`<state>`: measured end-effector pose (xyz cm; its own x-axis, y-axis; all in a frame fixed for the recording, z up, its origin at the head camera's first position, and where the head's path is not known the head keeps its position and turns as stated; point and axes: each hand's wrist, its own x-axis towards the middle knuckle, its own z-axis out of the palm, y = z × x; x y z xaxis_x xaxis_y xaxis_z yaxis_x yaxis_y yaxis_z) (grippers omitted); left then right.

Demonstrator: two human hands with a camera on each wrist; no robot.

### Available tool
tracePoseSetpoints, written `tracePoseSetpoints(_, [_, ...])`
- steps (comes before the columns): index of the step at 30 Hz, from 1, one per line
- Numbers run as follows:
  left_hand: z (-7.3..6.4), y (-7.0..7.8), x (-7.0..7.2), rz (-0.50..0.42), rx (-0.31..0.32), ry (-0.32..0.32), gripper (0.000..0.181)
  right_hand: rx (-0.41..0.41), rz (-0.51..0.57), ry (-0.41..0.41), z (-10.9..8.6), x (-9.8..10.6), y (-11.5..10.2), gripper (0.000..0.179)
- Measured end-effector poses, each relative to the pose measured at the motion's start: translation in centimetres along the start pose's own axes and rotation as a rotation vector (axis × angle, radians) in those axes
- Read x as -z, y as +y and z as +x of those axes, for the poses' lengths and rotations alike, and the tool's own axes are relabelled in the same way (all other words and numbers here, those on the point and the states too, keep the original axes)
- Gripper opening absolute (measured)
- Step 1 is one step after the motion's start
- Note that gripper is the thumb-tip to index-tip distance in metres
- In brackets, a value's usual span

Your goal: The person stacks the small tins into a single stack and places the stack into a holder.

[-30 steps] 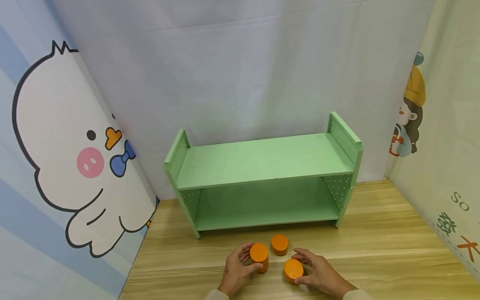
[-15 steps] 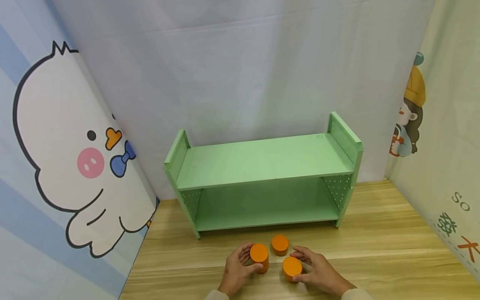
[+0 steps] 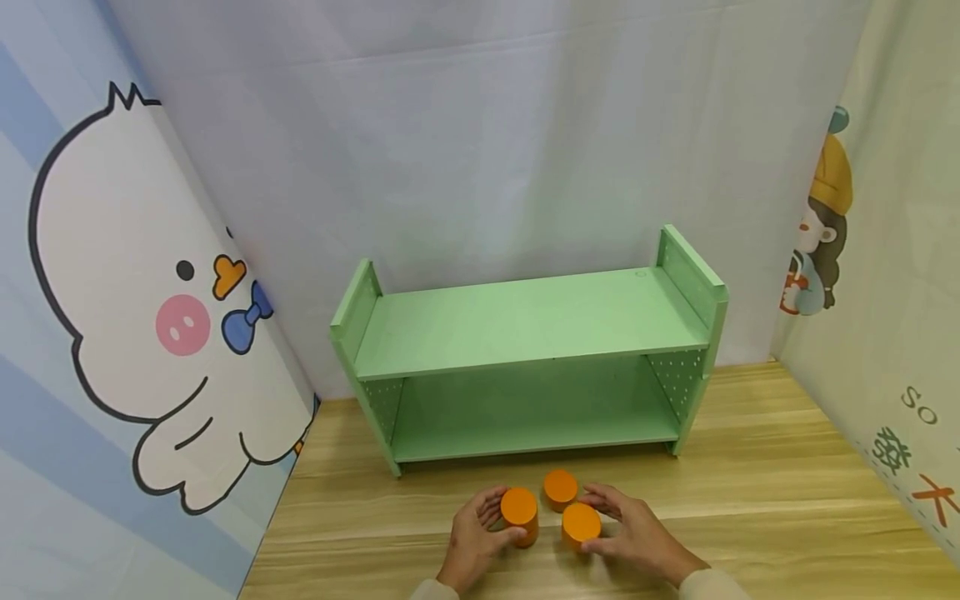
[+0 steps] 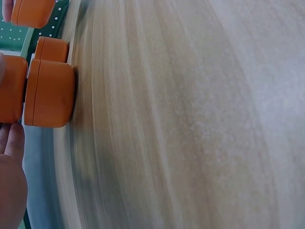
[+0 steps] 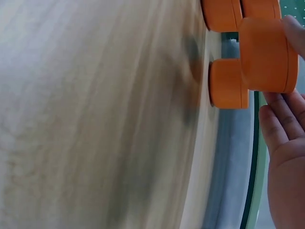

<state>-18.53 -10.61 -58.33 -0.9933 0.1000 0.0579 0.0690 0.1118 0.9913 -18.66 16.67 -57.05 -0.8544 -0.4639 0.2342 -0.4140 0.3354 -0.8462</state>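
In the head view, small round orange tins are in front of the green shelf (image 3: 532, 321). My left hand (image 3: 476, 533) holds the upper tin (image 3: 519, 507) of a stack of two, thumb on the near side and fingers behind. The lower tin (image 4: 51, 93) stands on the table under it. My right hand (image 3: 633, 533) pinches another tin (image 3: 581, 523) between thumb and fingers; in the right wrist view this held tin (image 5: 264, 55) is raised off the tabletop. A lone tin (image 3: 560, 487) stands on the table behind, between the hands.
The two-tier shelf has raised side panels, with dotted holes lower down, and stands on the wood-grain table (image 3: 772, 467). A pale cloth wall (image 3: 487, 150) rises behind it. Printed cartoon panels flank the table, a white duck (image 3: 120, 275) at left.
My right hand has lifted its tin and brought it slightly left and away from me, closer to the stack and the lone tin. The left hand has stayed on the stack.
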Motion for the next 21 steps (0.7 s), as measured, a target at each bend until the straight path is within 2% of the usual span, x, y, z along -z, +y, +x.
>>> tracePoseSetpoints(4, [0.0, 0.0, 0.0, -0.001, 0.008, -0.004, 0.065, 0.035, -0.016, 0.017, 0.3, 0.1, -0.1, 0.076])
tracePoseSetpoints(11, [-0.1, 0.3, 0.1, 0.040, 0.019, -0.019, 0.068, -0.003, -0.007, 0.015, 0.8, 0.2, -0.2, 0.078])
tracePoseSetpoints(21, [0.0, 0.1, 0.2, 0.043, 0.014, -0.024, 0.068, 0.027, 0.022, 0.015, 1.5, 0.6, -1.0, 0.075])
